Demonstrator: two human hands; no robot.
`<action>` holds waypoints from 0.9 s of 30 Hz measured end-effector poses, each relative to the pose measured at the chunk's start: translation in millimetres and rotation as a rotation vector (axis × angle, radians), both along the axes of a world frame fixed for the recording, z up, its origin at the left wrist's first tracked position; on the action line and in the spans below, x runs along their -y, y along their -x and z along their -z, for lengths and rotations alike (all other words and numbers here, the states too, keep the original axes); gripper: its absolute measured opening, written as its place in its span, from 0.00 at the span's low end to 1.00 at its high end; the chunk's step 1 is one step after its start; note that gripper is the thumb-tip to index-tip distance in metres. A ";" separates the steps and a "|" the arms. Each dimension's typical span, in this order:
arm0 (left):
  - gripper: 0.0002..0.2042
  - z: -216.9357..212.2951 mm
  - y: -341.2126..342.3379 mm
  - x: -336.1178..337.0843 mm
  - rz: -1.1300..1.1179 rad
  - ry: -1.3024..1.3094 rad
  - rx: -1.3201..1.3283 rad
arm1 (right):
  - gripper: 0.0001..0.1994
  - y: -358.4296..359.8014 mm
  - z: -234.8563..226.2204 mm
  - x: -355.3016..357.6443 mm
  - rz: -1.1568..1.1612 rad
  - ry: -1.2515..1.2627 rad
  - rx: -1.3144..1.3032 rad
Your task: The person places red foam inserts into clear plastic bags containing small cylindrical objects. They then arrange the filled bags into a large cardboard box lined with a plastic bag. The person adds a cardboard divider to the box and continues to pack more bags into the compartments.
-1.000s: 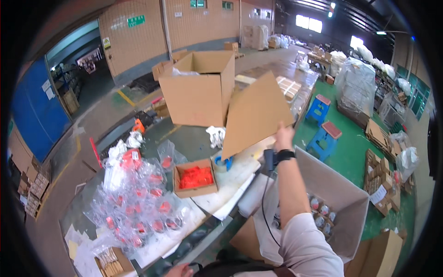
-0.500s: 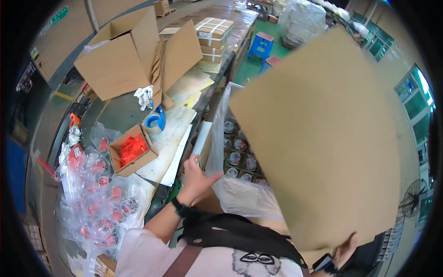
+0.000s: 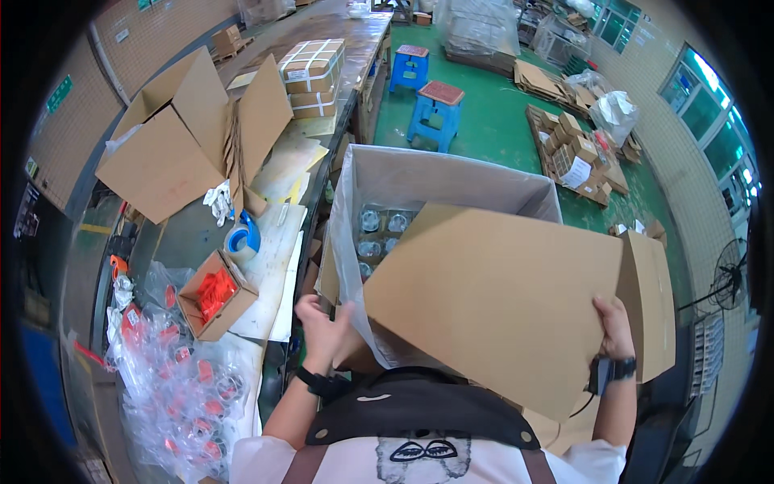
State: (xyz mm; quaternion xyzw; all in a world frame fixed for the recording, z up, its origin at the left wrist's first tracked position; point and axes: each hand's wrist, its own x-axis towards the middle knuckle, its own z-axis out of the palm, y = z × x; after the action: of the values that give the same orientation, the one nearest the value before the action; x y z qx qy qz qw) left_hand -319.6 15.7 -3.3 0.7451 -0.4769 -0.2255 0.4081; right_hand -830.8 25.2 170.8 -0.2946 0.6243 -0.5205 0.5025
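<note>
My right hand [image 3: 615, 329] grips the right edge of a big flat cardboard sheet [image 3: 492, 290]. The sheet lies tilted over a large carton and covers much of its opening. A translucent plastic liner [image 3: 348, 234] lines that carton. At its far left, rows of clear round-topped containers [image 3: 370, 220] show; the rest are hidden under the sheet. Beside the carton's near left side is my left hand [image 3: 322, 332], thumb and fingers apart, with nothing in it. The carton's outer flap [image 3: 655, 306] sticks out at the right.
On the bench at left lie a small box of red pieces [image 3: 216, 294], a blue tape dispenser [image 3: 244, 236], a heap of clear bags [image 3: 181, 387] and an open carton [image 3: 161, 153]. Strapped boxes [image 3: 313, 73] and blue stools [image 3: 435, 117] stand farther off; a pallet [image 3: 576, 153] lies right.
The cardboard sheet has come down from a raised, near-upright position to lie over the carton, with my right hand still holding it. My view has shifted, showing more floor at right.
</note>
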 end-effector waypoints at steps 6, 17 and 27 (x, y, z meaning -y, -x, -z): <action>0.22 60.7 26.2 -6.8 0.087 -0.222 -0.024 | 0.14 9.2 33.6 107.2 -0.232 -0.087 0.032; 0.07 -1.7 12.5 -28.0 -0.175 0.050 -0.451 | 0.15 37.3 131.3 236.4 -0.379 -0.104 -0.065; 0.12 -9.3 20.1 -17.0 -0.263 -0.003 -0.480 | 0.21 54.9 260.2 264.4 -0.296 0.117 -0.571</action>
State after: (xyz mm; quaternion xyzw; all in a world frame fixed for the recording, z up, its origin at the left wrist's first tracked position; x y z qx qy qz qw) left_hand -339.7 32.7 6.1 0.7264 -0.2657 -0.3414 0.5340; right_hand -885.6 -239.2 -89.4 -0.5447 0.6594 -0.3730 0.3596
